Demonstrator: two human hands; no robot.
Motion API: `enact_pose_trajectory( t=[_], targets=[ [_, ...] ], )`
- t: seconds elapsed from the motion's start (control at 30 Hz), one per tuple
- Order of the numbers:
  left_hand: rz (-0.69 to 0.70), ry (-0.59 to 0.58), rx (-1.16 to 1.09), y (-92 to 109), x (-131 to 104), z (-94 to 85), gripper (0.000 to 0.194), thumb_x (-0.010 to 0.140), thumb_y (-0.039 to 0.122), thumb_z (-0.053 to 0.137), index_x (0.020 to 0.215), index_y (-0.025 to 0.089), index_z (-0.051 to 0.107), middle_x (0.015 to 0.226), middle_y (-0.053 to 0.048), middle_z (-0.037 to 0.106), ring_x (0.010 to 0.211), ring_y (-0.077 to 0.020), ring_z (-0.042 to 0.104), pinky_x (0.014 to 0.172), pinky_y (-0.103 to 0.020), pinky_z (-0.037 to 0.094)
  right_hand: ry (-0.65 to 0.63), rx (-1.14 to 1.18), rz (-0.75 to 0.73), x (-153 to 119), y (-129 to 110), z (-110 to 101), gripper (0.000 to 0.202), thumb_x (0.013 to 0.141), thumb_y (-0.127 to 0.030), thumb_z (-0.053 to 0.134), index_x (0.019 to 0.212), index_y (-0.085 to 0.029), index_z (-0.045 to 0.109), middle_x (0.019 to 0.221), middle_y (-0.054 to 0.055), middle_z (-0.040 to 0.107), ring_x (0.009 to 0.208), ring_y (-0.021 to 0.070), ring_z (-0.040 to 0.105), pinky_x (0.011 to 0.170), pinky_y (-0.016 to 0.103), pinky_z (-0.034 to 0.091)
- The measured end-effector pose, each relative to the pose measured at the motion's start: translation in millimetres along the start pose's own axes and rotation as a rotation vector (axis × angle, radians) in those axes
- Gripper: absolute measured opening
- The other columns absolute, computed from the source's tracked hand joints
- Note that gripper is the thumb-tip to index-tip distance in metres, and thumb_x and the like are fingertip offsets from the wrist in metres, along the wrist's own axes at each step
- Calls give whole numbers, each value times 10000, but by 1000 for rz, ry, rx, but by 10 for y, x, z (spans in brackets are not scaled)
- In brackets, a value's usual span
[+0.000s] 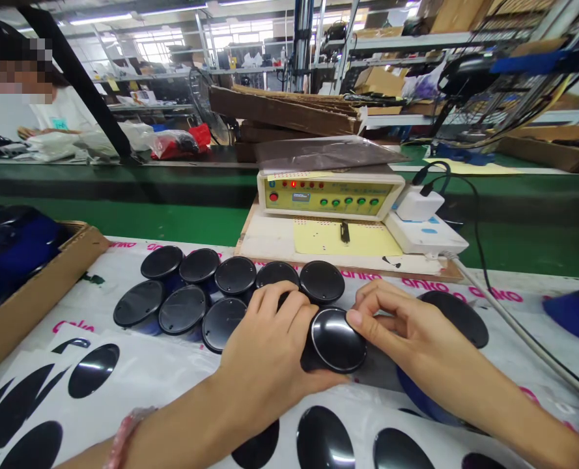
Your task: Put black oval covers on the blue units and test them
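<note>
Resting between both hands, left hand point(269, 339) and right hand point(396, 319), black disc point(338, 340).

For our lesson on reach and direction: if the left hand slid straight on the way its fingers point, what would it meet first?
Probably the black disc just beyond the left hand, at the right end of the back row; depth is hard to judge.

Your left hand point(269, 339) comes in from the lower left with the forearm angled up and right, palm down, its fingers point(274, 301) curled forward and the thumb stretched out to the right. Your right hand point(406, 326) reaches in from the lower right, wrist raised, its fingers point(381, 296) bent inward and the thumb tip pressed down toward the left hand.
</note>
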State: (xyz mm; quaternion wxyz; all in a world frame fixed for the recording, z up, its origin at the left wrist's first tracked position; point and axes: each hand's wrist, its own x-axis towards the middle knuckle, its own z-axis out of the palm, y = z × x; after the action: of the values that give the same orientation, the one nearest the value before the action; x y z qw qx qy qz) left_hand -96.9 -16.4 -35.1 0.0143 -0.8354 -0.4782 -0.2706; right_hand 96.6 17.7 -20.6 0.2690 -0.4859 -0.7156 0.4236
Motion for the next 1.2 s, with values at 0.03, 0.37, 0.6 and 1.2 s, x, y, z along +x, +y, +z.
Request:
enact_pose_trajectory(
  t=[0.03, 0.37, 0.6, 1.2],
  targets=[
    [3, 6, 2, 1, 0, 0, 545, 636, 530, 758, 950, 111, 607, 923, -73, 630, 1018, -306, 501, 845, -476, 469, 5, -15, -3, -2, 6, 2, 305, 867, -454, 506, 674, -219, 491, 783, -2, 514, 693, 150, 510, 619, 286, 432],
    [15, 6, 11, 13, -3, 21, 536, 650, 524, 751, 957, 109, 607, 922, -72, 633, 1018, -307, 508, 834, -467, 475, 68, -125, -82, -16, 45, 37, 271, 882, -400, 497, 677, -226, 466, 764, -2, 520, 696, 158, 520, 614, 302, 442],
    [20, -16, 15, 9, 3, 6, 545, 669, 530, 737, 992, 114, 599, 951, -73, 634, 1031, -304, 507, 851, -463, 467, 63, -186, -133, -17, 10, 34, 236, 903, -341, 468, 698, -224, 458, 780, 10, 524, 721, 165, 520, 633, 313, 429],
    [48, -48, 28, 24, 2, -6, 521, 687, 492, 738, 1004, 104, 595, 953, -80, 621, 991, -285, 521, 846, -449, 473, 106, -299, -236, -62, -12, 65, 218, 927, -271, 412, 715, -224, 400, 784, 9, 487, 702, 147, 503, 619, 302, 424]
  ],
)
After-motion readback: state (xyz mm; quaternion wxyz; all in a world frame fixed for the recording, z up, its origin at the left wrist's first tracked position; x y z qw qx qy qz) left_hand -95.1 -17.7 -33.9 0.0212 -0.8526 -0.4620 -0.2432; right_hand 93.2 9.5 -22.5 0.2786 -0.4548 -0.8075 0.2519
